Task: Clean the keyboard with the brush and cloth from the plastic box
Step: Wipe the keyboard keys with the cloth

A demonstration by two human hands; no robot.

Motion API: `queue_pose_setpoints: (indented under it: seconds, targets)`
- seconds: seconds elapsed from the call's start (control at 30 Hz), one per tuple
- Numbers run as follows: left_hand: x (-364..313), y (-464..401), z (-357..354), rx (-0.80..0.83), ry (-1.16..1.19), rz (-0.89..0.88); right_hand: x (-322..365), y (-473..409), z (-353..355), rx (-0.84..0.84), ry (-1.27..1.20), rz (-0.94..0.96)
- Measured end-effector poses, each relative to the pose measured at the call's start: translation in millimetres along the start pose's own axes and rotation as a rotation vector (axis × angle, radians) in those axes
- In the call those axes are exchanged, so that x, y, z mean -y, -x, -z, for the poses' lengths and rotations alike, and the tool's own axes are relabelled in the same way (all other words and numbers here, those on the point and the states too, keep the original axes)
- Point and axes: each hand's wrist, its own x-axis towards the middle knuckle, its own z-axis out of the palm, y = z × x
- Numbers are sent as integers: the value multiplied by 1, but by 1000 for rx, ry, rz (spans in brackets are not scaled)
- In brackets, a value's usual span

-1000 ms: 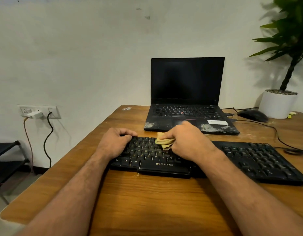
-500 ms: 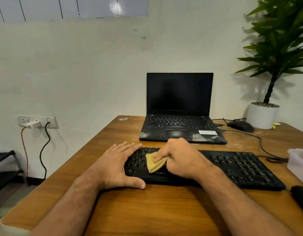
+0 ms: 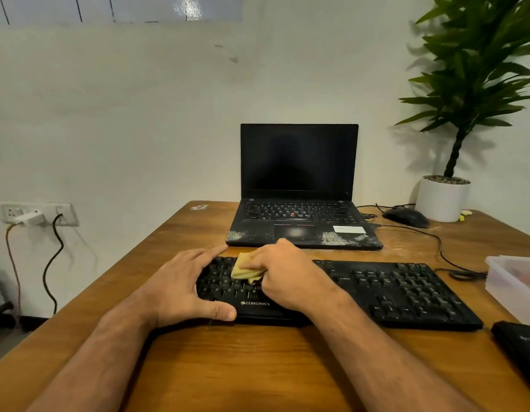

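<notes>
A black keyboard [image 3: 391, 289] lies across the wooden desk [image 3: 257, 367] in front of me. My right hand [image 3: 290, 278] grips a folded yellow cloth [image 3: 244, 267] and presses it onto the keys on the keyboard's left half. My left hand [image 3: 183, 286] holds the keyboard's left end, fingers spread along the far edge and thumb along the near edge. A clear plastic box [image 3: 513, 283] stands at the right edge of the desk. No brush is visible.
An open black laptop [image 3: 299, 203] stands behind the keyboard. A black mouse [image 3: 406, 217] with its cable and a white potted plant [image 3: 442, 197] are at the back right. A black object [image 3: 519, 343] lies at the near right edge. Wall sockets [image 3: 37, 215] are on the left.
The camera tilted up. My left hand went from a fist on the keys to spread fingers clamping the keyboard's left end. My right hand with the cloth slid over the left keys.
</notes>
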Motion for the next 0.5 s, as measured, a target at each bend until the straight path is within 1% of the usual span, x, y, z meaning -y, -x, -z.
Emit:
queue_pose_setpoints:
  seconds: [0.07, 0.13, 0.2, 0.27, 0.33, 0.43, 0.5]
  targets:
    - [2, -3, 1, 10, -18, -9, 4, 4, 4, 46, -111, 32]
    - [4, -4, 1, 22, -14, -17, 7, 10, 4, 66, -148, 96]
    - [4, -3, 1, 42, -13, -25, 10, 16, 3, 99, -94, 182]
    - [4, -3, 0, 66, -16, -27, 10, 14, 0, 155, -22, 216]
    - [5, -4, 0, 66, -20, -22, 6, 5, -1, 144, 24, 161]
    - [4, -6, -1, 47, -25, -25, -7, -9, -3, 2, 123, 13]
    - [4, -5, 0, 46, -18, -23, -9, -14, -8, -21, 83, -41]
